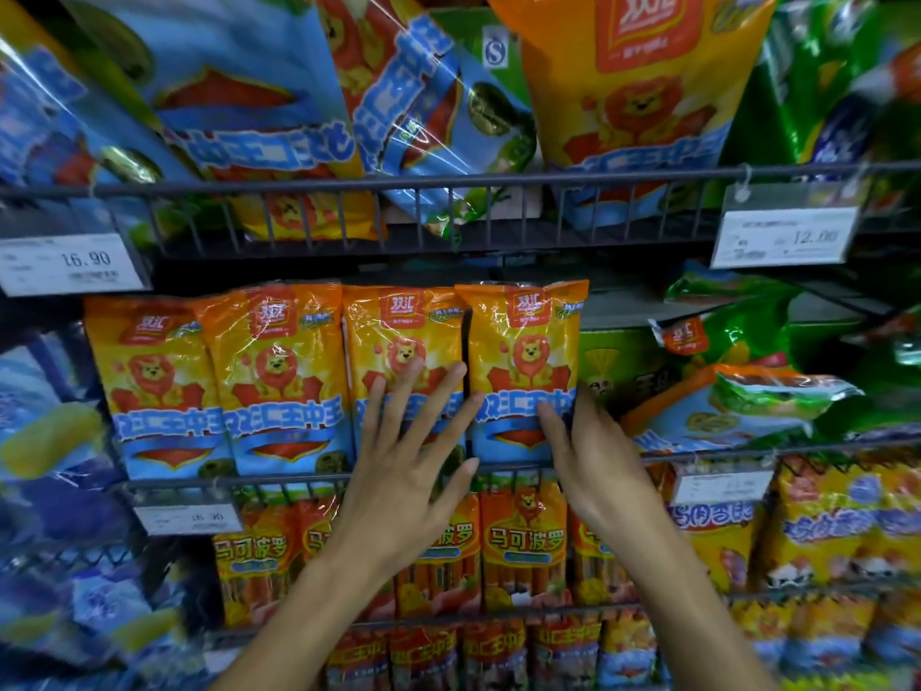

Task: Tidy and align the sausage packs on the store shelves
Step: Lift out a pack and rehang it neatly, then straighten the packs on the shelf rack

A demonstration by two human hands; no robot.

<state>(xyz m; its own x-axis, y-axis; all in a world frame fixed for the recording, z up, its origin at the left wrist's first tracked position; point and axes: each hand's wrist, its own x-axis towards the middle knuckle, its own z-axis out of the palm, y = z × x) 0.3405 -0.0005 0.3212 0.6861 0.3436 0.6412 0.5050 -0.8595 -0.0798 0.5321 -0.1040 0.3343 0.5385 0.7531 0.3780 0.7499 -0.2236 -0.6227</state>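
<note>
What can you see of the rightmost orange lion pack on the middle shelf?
The rightmost orange lion pack is glossy crinkled plastic: orange top with a red logo, cartoon lion, blue banner below. It stands upright behind the wire rail, last of four. The right hand grips its right edge; the left hand lies flat beside it.

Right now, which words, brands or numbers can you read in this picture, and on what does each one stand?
"16.90": left price tag on the upper shelf rail.
"12.00": right price tag on the same rail.
"双汇": red logo on the large orange pack on top, and on the middle-shelf orange packs.
"马可波罗": lower-shelf pack.
Lower price tags: too blurred to read.
</note>
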